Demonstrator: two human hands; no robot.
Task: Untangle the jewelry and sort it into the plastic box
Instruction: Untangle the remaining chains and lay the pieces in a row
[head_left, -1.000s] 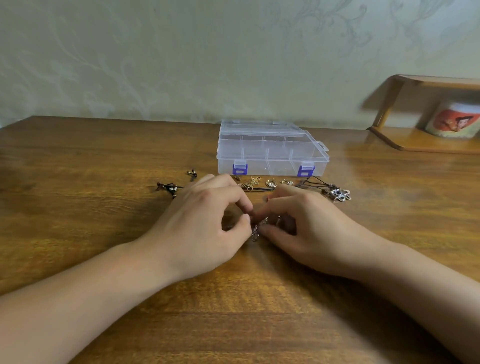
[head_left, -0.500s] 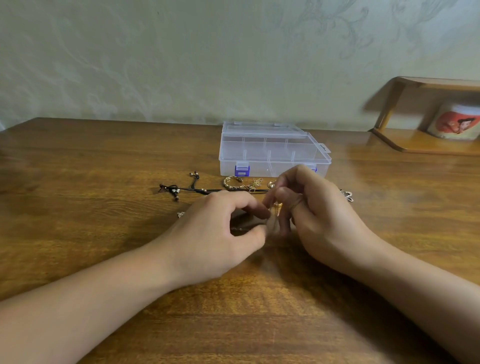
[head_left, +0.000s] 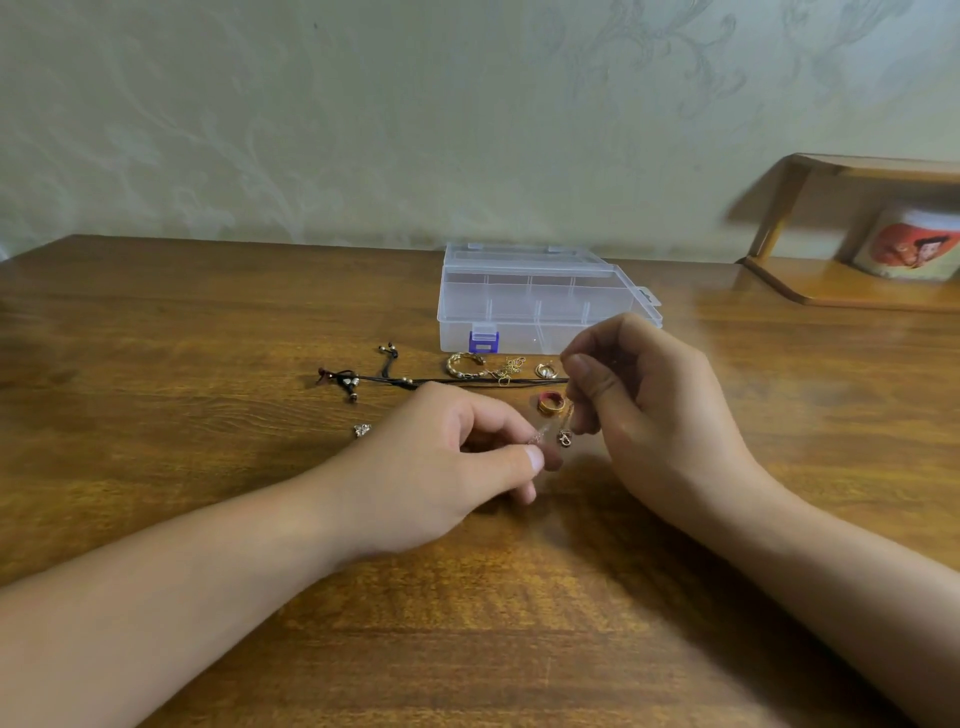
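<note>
A thin gold chain (head_left: 565, 431) with a small clasp hangs between my two hands just above the wooden table (head_left: 208, 338). My right hand (head_left: 649, 400) is raised and pinches the chain's upper end. My left hand (head_left: 457, 462) pinches its lower part near the tabletop. A clear plastic box (head_left: 535, 296) with a purple latch stands closed behind them. In front of it lie a gold bangle (head_left: 464, 365), a fine gold chain (head_left: 511, 370), a gold ring (head_left: 545, 370), a red-and-gold ring (head_left: 550, 404), a black beaded cord (head_left: 374, 382) and a small silver charm (head_left: 362, 429).
A wooden shelf (head_left: 857, 291) stands at the back right with a printed white tin (head_left: 909, 244) on it. A pale patterned wall runs along the table's far edge.
My right hand has risen and drawn away to the right, pulling the chain up from the table. My left hand stayed low, holding the other end. The red-and-gold ring is now uncovered.
</note>
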